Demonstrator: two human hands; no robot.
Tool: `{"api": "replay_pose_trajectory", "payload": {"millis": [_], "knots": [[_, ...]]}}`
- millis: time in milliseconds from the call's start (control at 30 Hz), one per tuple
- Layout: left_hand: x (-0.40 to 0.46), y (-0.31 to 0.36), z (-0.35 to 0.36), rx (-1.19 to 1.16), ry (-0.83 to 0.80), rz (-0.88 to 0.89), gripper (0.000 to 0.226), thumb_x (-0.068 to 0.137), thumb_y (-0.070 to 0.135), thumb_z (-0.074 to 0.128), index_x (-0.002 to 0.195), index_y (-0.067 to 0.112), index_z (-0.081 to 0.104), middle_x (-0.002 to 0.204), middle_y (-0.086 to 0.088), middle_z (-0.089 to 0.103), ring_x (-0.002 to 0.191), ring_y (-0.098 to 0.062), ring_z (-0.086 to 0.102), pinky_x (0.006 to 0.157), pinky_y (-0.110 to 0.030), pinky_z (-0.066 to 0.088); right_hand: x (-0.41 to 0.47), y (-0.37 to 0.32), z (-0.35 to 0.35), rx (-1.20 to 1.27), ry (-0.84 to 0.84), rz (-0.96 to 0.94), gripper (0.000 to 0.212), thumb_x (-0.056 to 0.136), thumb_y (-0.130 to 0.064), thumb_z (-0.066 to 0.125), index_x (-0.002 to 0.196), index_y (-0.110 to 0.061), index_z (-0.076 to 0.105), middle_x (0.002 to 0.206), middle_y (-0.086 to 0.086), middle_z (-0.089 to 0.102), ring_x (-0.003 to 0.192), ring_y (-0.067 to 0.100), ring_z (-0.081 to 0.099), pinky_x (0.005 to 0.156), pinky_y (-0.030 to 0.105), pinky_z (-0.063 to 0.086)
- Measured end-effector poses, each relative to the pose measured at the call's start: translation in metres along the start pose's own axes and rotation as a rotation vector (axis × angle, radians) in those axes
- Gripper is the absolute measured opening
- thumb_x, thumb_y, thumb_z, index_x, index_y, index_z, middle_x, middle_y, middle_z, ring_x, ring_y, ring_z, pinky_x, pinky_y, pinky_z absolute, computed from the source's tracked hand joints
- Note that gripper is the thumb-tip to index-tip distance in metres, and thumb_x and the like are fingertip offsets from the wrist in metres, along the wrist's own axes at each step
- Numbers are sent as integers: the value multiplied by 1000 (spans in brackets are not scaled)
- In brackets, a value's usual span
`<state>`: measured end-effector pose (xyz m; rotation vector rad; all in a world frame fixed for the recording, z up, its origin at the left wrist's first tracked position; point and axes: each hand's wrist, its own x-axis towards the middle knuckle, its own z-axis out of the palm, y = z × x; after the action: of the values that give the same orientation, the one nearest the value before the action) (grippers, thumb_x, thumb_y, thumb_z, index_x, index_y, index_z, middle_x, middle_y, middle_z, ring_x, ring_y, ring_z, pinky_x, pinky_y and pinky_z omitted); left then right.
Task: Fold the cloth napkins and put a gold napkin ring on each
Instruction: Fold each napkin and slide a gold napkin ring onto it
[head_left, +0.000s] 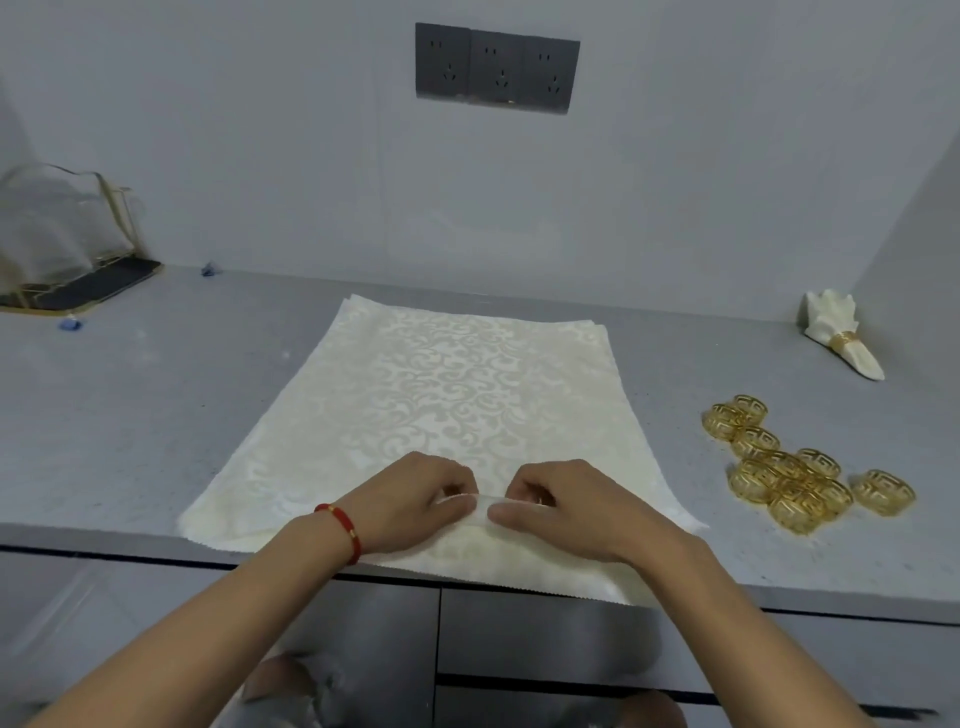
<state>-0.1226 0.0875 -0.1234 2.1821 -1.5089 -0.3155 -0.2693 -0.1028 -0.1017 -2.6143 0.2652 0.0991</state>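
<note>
A cream damask napkin (441, 395) lies spread flat on the grey counter, on top of other napkins whose edges show at the far side; its near edge hangs slightly over the counter front. My left hand (410, 501) and my right hand (566, 512) meet at the napkin's near middle, and both pinch a small raised pleat of cloth between thumbs and fingers. Several gold napkin rings (795, 483) lie in a loose pile to the right. A folded napkin with a gold ring (844, 335) around it lies at the far right.
The grey counter (130, 415) runs up to a wall with a dark socket panel (496, 67). A wire rack under clear plastic (62, 244) stands at the far left, and small blue bits lie near it. Cabinet fronts sit below the counter edge.
</note>
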Motion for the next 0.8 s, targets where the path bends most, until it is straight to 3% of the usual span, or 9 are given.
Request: {"api": "replay_pose_trajectory", "payload": {"millis": [100, 233, 300, 367, 467, 600, 667, 733, 800], "knots": [[-2, 0, -8, 90, -51, -5, 16, 97, 44, 60, 99, 28, 63, 94, 13, 62, 89, -5, 54, 80, -28, 46, -4, 3, -8, -329, 40, 15, 16, 95, -48, 57, 92, -33, 56, 96, -14, 64, 87, 13, 58, 70, 31, 43], [-23, -21, -43, 428, -237, -134, 22, 95, 41, 59, 114, 30, 59, 110, 10, 59, 104, -13, 54, 91, -36, 47, -7, 21, -33, -317, 111, 119, 14, 99, -29, 54, 107, -28, 66, 98, -11, 64, 90, 16, 59, 71, 33, 48], [-34, -41, -67, 499, -161, -240, 8, 98, 33, 52, 98, 30, 59, 102, 10, 62, 98, -16, 58, 87, -38, 50, -12, 35, -48, -334, 17, 166, 14, 97, -33, 61, 110, -30, 65, 99, -13, 59, 90, 13, 56, 77, 33, 50], [-44, -65, -90, 535, -47, -378, 12, 97, 31, 52, 88, 26, 58, 92, 6, 64, 88, -19, 61, 80, -40, 52, -17, 58, -59, -291, -28, 202, 7, 95, -34, 67, 94, -28, 64, 89, -11, 60, 78, 10, 56, 69, 28, 46], [-58, -91, -110, 339, 93, -508, 28, 96, 33, 64, 71, 24, 55, 74, 6, 61, 72, -17, 58, 68, -33, 48, -22, 88, -66, 20, 219, 241, 14, 93, -33, 74, 86, -22, 71, 86, -7, 70, 75, 10, 64, 64, 25, 44], [-72, -86, -101, -398, 517, -625, 20, 92, 32, 73, 89, 12, 71, 80, 4, 74, 73, -21, 70, 66, -27, 52, -13, 91, -51, 729, 618, 272, 13, 91, -23, 76, 85, -12, 80, 86, 15, 76, 75, 20, 66, 73, 37, 48], [-78, -83, -94, -592, 605, -633, 24, 95, 30, 69, 94, 7, 75, 84, -8, 78, 71, -25, 73, 62, -30, 57, -7, 88, -44, 718, 689, 290, 20, 90, -23, 76, 78, -8, 77, 71, 9, 65, 67, 21, 56, 66, 35, 41], [-81, -82, -91, -538, 601, -639, 26, 96, 31, 67, 93, 5, 73, 82, -14, 76, 66, -25, 67, 69, -39, 56, -9, 85, -43, 582, 702, 282, 26, 91, -26, 76, 72, -8, 74, 64, 2, 58, 64, 18, 50, 63, 32, 37], [-90, -79, -94, -445, 542, -657, 24, 98, 28, 65, 88, 6, 70, 66, -4, 71, 57, -18, 61, 63, -35, 53, -20, 83, -48, 395, 599, 260, 29, 91, -32, 74, 76, -7, 74, 63, 1, 62, 61, 20, 55, 61, 31, 39]]}}
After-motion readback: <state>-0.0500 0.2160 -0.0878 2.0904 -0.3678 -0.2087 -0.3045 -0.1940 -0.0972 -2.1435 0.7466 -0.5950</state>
